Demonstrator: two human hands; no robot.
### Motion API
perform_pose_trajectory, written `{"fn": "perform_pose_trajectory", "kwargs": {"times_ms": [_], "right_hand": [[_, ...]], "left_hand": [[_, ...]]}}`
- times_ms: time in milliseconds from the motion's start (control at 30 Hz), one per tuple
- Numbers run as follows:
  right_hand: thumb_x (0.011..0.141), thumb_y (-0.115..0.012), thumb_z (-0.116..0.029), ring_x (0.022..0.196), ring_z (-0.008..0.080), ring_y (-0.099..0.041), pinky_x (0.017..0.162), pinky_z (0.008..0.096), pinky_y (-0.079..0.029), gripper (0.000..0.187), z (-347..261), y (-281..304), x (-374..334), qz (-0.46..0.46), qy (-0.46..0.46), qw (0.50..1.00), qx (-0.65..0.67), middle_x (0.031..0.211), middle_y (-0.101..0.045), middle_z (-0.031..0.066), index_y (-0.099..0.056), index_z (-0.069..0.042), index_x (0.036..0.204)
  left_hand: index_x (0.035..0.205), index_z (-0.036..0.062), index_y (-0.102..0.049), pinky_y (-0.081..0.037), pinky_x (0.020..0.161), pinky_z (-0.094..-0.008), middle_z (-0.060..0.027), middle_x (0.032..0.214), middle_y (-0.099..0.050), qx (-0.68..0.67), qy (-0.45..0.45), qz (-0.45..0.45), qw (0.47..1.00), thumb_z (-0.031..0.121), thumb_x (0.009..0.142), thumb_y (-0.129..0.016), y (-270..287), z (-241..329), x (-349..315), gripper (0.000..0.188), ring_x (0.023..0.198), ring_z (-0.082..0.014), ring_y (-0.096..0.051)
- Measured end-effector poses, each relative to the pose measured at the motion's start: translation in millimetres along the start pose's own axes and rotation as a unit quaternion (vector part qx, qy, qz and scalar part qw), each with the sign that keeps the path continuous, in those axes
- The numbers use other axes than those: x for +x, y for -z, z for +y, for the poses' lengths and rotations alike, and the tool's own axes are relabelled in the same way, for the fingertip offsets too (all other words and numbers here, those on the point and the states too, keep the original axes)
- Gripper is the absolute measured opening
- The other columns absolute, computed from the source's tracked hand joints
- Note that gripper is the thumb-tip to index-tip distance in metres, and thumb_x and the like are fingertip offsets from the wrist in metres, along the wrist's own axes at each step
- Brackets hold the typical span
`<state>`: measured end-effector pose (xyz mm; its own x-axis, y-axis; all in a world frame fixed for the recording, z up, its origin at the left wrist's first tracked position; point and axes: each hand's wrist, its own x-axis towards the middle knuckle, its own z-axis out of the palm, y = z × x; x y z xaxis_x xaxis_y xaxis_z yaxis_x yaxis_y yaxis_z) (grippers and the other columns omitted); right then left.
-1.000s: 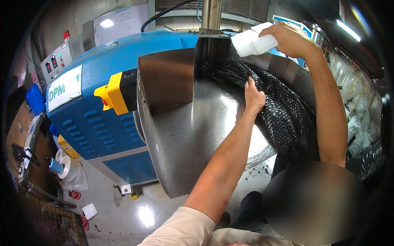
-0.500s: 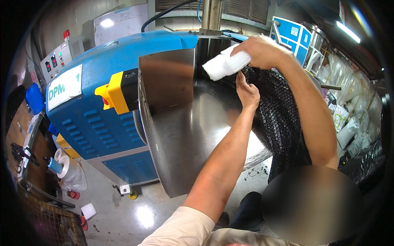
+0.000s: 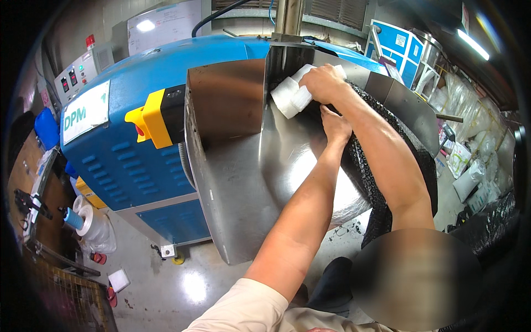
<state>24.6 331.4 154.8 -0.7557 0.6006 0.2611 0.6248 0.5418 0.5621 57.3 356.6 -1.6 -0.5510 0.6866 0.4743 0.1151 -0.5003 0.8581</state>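
My right hand (image 3: pixel 325 84) is closed on a bundle of folded white foam sheet (image 3: pixel 287 98) inside the metal hopper of a blue machine. Just below it, my left hand (image 3: pixel 336 124) has its fingers curled at the edge of a black bubble wrap sheet (image 3: pixel 362 166) and appears to grip it; its fingertips are partly hidden. The bubble wrap drapes from the hopper's right side down past my right forearm. Beneath both hands slopes the bare metal hopper (image 3: pixel 243 177).
A yellow switch box (image 3: pixel 152 119) sticks out at the hopper's left wall. The blue machine (image 3: pixel 133 149) fills the left side. Plastic film rolls (image 3: pixel 91 224) stand on the floor at left, and bagged clear plastic (image 3: pixel 470 116) is piled at right.
My right hand and the foam bundle have moved down and slightly left, deeper into the hopper. The right forearm has lowered across the bubble wrap, uncovering the hopper's right wall. My left hand has barely shifted.
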Motion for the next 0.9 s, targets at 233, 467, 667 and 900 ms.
{"fn": "perform_pose_trajectory", "kwargs": {"times_ms": [233, 467, 667, 900], "right_hand": [[0.093, -0.066, -0.018, 0.104, 0.0227, -0.077, 0.096, 0.0415, -0.049, 0.018, -15.4, -22.9, 4.3, 0.033, -0.050, 0.998, -0.006, 0.107, -0.081, 0.0046, -0.084, -0.018, 0.099], [0.088, -0.068, -0.014, 0.100, 0.0216, -0.076, 0.094, 0.0403, -0.049, 0.018, -26.2, -20.6, 4.5, 0.053, -0.082, 0.995, -0.004, 0.096, -0.079, 0.0029, -0.080, -0.024, 0.097], [0.088, -0.067, -0.012, 0.102, 0.0241, -0.075, 0.095, 0.0408, -0.049, 0.018, -33.5, -23.8, -5.2, 0.066, -0.110, 0.992, 0.003, 0.097, -0.079, 0.0046, -0.079, -0.023, 0.095], [0.089, -0.066, -0.012, 0.106, 0.0242, -0.074, 0.095, 0.0408, -0.049, 0.017, -36.2, -30.3, -4.9, 0.083, -0.122, 0.989, 0.005, 0.100, -0.079, 0.0057, -0.079, -0.021, 0.095]], "left_hand": [[0.148, -0.0141, -0.031, -0.039, 0.116, -0.0429, -0.0319, 0.153, -0.042, -0.078, 0.066, -0.044, 0.994, 0.052, 0.078, -0.082, -19.6, -56.8, 5.6, 0.109, 0.141, -0.0436, -0.046], [0.162, -0.0078, -0.021, -0.041, 0.117, -0.0342, -0.0220, 0.167, -0.029, 0.219, 0.131, 0.006, 0.967, 0.039, 0.104, -0.051, -21.5, -73.5, 17.6, 0.081, 0.149, -0.0257, -0.040], [0.162, -0.0081, -0.021, -0.039, 0.117, -0.0347, -0.0228, 0.167, -0.030, 0.234, 0.116, -0.007, 0.965, 0.039, 0.103, -0.054, -22.9, -75.1, 10.2, 0.083, 0.149, -0.0269, -0.040], [0.161, -0.0085, -0.022, -0.038, 0.118, -0.0354, -0.0237, 0.166, -0.030, 0.254, 0.118, -0.006, 0.960, 0.040, 0.101, -0.056, -18.3, -87.6, 2.0, 0.085, 0.149, -0.0283, -0.040]]}}
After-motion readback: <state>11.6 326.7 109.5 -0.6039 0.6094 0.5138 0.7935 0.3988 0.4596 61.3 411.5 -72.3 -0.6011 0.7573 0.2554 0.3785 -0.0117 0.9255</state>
